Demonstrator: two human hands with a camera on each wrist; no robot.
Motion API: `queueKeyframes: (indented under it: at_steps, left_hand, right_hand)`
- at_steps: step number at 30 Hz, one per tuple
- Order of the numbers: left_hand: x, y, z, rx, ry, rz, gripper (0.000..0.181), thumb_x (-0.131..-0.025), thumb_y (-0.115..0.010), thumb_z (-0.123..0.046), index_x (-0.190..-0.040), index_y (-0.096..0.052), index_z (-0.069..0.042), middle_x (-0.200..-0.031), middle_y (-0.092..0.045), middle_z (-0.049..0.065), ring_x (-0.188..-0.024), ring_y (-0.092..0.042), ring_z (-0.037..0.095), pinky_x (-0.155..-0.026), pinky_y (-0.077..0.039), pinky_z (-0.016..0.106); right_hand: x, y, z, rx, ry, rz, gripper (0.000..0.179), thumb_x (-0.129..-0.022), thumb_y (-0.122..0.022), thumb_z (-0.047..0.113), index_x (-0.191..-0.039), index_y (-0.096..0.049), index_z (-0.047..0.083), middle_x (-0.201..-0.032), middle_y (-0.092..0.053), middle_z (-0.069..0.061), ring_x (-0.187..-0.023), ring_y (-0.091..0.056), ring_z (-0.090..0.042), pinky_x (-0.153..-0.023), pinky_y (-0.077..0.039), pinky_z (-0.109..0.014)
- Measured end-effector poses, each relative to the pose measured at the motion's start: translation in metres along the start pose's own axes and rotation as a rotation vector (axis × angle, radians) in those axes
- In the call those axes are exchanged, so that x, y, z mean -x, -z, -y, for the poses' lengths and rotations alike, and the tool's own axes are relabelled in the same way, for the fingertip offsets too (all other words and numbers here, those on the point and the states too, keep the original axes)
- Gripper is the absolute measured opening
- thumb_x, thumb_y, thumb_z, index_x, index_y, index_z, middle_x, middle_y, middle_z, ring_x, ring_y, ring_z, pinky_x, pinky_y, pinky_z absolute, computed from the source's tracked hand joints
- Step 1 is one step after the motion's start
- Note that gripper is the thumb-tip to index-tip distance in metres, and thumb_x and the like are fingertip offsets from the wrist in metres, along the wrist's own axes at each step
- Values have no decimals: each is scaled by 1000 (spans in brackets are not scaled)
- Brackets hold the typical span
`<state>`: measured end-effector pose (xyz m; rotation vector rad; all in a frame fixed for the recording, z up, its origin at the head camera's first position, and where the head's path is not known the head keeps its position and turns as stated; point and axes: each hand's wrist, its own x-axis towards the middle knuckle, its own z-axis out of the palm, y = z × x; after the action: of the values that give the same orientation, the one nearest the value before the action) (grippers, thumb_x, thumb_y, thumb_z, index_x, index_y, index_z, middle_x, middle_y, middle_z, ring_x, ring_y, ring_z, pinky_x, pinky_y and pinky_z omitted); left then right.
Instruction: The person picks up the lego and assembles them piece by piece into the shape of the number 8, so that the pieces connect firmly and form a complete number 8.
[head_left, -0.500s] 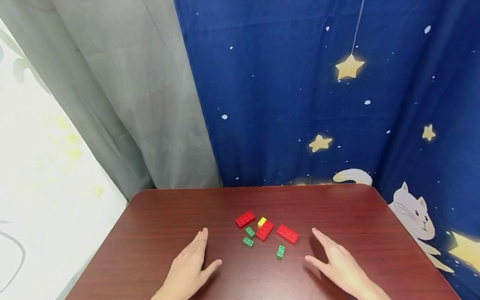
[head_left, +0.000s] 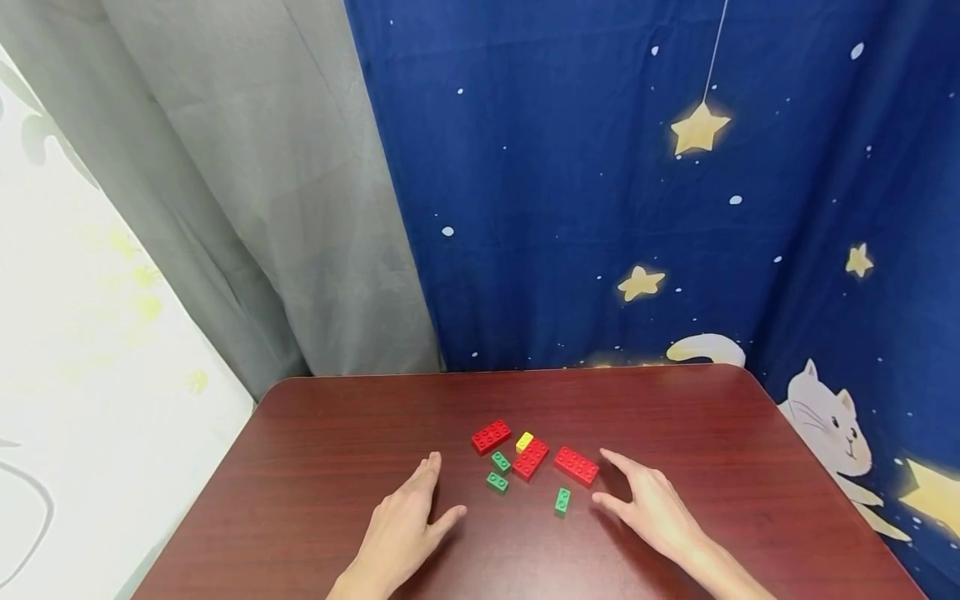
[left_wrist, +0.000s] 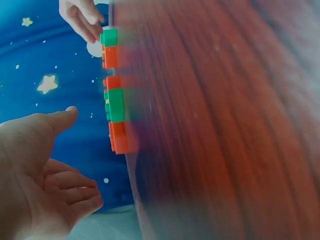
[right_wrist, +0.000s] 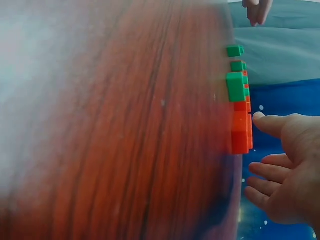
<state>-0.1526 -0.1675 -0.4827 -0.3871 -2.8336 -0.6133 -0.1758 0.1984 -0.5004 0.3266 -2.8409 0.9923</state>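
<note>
Brown tabletop (head_left: 360, 425) bears toy bricks (head_left: 531, 459) between outstretched left fingers (head_left: 426, 477) and outstretched right fingers (head_left: 628, 468).

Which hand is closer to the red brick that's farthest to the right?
Right. The right hand is just to the right of that red brick; the left hand is farther away, off to its left.

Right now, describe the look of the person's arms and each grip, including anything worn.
The left grip and right grip are bare human hands, each with slender fingers and a thumb. No glove, ring, cable or marking shows, and no sleeve covers the visible right forearm.
</note>
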Motion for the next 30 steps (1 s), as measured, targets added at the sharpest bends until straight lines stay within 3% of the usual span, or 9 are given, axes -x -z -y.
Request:
queueKeyframes:
  at_steps: [10, 15, 17, 25, 30]
  left_hand:
    - [-10, -17, -18, 15, -2, -20, 69, -87, -88, -40, -140, -67, 0, -128, -74, 18, -99, -76, 37, -74, -61, 55]
    - [-18, -23, -25, 20, 8, -46, 63, -86, -89, -40, -134, -72, -2, -107, -79, 18, -85, -77, 35, -67, -60, 50]
    - [-21, -25, -26, 24, 12, -54, 61, -85, -90, -40, -132, -74, -3, -102, -79, 18, -83, -77, 35, -65, -60, 49]
    - [-27, -34, -30, 56, 27, -53, 56, -85, -90, -39, -127, -77, -4, -110, -79, 17, -90, -78, 35, -69, -62, 51]
    - [-31, -39, -33, 75, 22, -66, 52, -84, -91, -36, -124, -78, -5, -109, -79, 15, -90, -78, 34, -67, -61, 50]
  right_hand:
    - [-15, -15, -3, -37, 18, -82, 55, -82, -94, 21, -131, -74, 5, -121, -77, -5, -112, -72, -27, -93, -57, -51]
    - [-18, -20, 0, -31, 13, -104, 53, -79, -95, 16, -127, -76, 5, -115, -79, -4, -105, -74, -24, -89, -58, -47]
    - [-18, -22, 0, -32, 11, -113, 52, -79, -96, 15, -126, -76, 5, -113, -79, -4, -103, -74, -23, -87, -59, -46]
    - [-18, -25, -2, -34, 19, -149, 46, -78, -96, 11, -121, -78, 7, -109, -80, -3, -101, -75, -23, -85, -59, -47]
    - [-20, -25, -3, -40, 15, -167, 43, -79, -95, 9, -119, -79, 9, -105, -80, -2, -93, -75, -20, -79, -61, -42]
